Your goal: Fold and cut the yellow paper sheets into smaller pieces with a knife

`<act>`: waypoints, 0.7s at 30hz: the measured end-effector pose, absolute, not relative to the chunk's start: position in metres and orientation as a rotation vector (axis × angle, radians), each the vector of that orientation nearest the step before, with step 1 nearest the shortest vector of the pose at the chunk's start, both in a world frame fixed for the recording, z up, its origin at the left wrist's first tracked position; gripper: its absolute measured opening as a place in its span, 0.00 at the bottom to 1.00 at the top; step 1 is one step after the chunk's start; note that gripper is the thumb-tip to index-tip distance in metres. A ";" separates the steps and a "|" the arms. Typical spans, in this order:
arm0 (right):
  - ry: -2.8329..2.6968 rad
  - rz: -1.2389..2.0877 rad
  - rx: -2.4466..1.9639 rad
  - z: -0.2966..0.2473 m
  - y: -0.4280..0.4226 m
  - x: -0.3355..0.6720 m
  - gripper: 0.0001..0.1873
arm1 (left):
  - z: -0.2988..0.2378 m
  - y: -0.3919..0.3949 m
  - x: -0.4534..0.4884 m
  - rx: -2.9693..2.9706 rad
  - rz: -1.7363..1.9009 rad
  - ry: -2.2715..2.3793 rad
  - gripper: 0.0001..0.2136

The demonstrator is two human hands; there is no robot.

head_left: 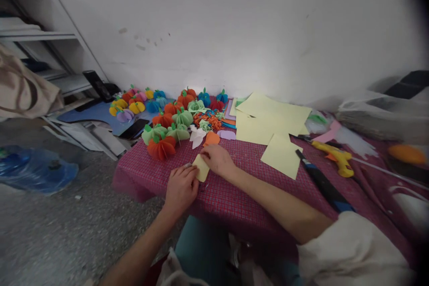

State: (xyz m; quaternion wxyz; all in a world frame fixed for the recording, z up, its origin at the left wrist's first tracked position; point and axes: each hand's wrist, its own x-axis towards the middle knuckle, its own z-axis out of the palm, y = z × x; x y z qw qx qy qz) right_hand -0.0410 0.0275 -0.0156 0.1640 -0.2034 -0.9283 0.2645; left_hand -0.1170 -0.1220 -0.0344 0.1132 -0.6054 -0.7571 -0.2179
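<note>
A small folded piece of pale yellow paper (201, 168) lies on the red checked tablecloth (234, 187) between my hands. My left hand (181, 187) is closed and pinches the paper's left edge. My right hand (217, 160) is closed over its right edge, fingers curled onto it. Just beyond my hands stand several paper pumpkins, the nearest an orange one (161, 147) with green ones (154, 132) behind it.
Yellow paper sheets (268, 120) lie to the right, with a yellow glue gun (337, 157) and a black and blue tool (321, 183) beside them. Paper scraps (209, 121) sit behind the pumpkins. A shelf (50, 53) stands at left, a blue water bottle (33, 167) on the floor.
</note>
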 end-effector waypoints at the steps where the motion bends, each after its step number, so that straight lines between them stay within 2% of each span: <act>1: -2.675 0.720 -0.460 -0.015 0.023 -0.039 0.12 | -0.033 -0.122 -0.117 -1.776 -0.608 -2.226 0.12; 5: -2.801 0.519 -0.030 -0.021 0.015 -0.033 0.18 | -0.033 -0.124 -0.118 -1.806 -0.475 -2.203 0.10; 11: -2.953 0.422 0.035 -0.026 0.030 -0.025 0.24 | -0.045 -0.130 -0.132 -1.895 -0.394 -2.034 0.16; 16: -2.931 0.307 -0.147 -0.028 0.043 -0.027 0.30 | -0.052 -0.132 -0.137 -1.891 -0.353 -1.998 0.17; 21: -2.812 0.086 -0.183 -0.028 0.045 -0.031 0.22 | -0.058 -0.128 -0.148 -1.842 -0.319 -1.917 0.16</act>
